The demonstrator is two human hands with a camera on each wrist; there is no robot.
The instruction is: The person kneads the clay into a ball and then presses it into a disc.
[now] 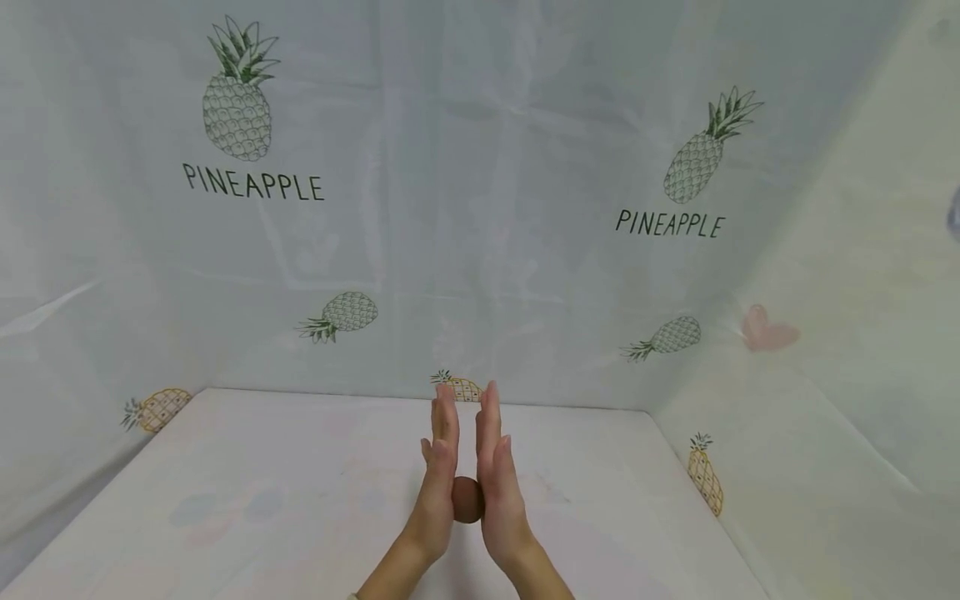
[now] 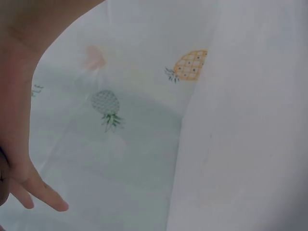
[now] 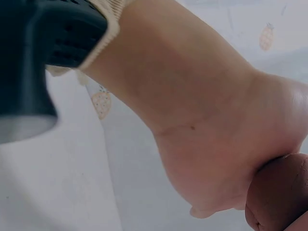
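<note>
Head view shows one brown ball (image 1: 467,499) pressed between the flat palms of the left hand (image 1: 438,483) and the right hand (image 1: 498,483), fingers straight, just above the table (image 1: 262,492). Nothing curls around it, so uneven pressure could let it squirt out and roll off. Two hands, one ball, one pineapple curtain (image 1: 480,208).

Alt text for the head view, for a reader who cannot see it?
Two bare hands, the left hand and the right hand, press a small brown ball between flat palms, fingers straight and pointing away, above a white table. Behind hangs a pale pineapple-print curtain.
</note>
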